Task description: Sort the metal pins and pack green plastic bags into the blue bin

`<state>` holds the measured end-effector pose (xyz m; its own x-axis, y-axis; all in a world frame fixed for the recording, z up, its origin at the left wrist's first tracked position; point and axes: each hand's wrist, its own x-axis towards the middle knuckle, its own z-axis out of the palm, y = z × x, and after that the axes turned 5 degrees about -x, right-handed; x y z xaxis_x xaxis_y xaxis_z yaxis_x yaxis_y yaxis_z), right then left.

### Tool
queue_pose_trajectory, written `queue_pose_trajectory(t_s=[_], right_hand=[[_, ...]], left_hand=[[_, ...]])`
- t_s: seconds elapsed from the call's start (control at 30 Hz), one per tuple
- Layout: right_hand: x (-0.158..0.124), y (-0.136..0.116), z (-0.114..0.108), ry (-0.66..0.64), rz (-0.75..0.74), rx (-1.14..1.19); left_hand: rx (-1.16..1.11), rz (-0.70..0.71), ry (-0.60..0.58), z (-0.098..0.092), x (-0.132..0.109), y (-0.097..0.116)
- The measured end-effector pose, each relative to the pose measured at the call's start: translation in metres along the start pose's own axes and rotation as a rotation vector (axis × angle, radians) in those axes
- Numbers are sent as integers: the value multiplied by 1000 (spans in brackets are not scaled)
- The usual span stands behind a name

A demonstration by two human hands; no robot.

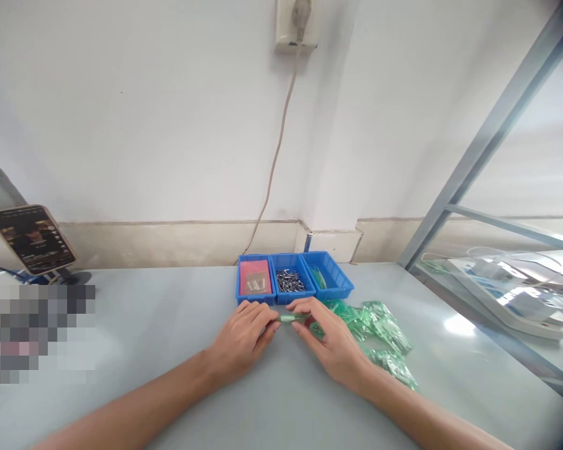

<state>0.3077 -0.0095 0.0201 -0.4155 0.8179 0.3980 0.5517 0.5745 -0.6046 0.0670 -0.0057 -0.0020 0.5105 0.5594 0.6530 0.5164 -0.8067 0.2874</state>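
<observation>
A small clear-green plastic packet (pixel 288 318) is stretched level between my two hands, just in front of the blue bins. My left hand (pixel 244 332) pinches its left end between thumb and fingers. At the other end, the thumb and fingers of my right hand (pixel 331 340) are closed on it. Something pale shows inside the packet, too small to name. Beside and behind my right hand lies a loose pile of shiny green plastic packets (pixel 387 328), partly hidden by that hand.
Three blue bins stand side by side: one with a pink-red sheet (pixel 248 270) and a small clear bag, one with small metal pieces (pixel 289 281), one with green strips (pixel 318 277). A phone (pixel 32 239) on a stand is at left. Metal frame bars (pixel 492 131) rise at right.
</observation>
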Motion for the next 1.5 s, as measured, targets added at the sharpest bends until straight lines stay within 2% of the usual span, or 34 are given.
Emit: queue_pose_trajectory(t_s=[0.13, 0.23, 0.5, 0.63, 0.87, 1.07, 1.2, 1.4, 1.5], right_hand=[[0, -1, -2, 37, 78, 10], [0, 0, -4, 78, 55, -7], [2, -7, -6, -15, 33, -6], [-1, -9, -7, -25, 1, 42], [-3, -5, -6, -51, -84, 66], [2, 2, -3, 60, -130, -17], [1, 8, -2, 167, -45, -21], [10, 19, -10, 569, 129, 107], [17, 22, -18, 655, 136, 33]], left_hand=[[13, -9, 16, -1, 1, 1], [0, -33, 19, -1, 1, 1], [-112, -75, 42, 1, -4, -1], [-65, -29, 10, 1, -3, -1], [-46, -34, 8, -1, 0, -2], [2, -8, -17, -1, 2, 0], [-7, -16, -23, -1, 0, 0], [-2, -16, -37, -1, -1, 1], [3, -15, -46, 0, -1, 0]])
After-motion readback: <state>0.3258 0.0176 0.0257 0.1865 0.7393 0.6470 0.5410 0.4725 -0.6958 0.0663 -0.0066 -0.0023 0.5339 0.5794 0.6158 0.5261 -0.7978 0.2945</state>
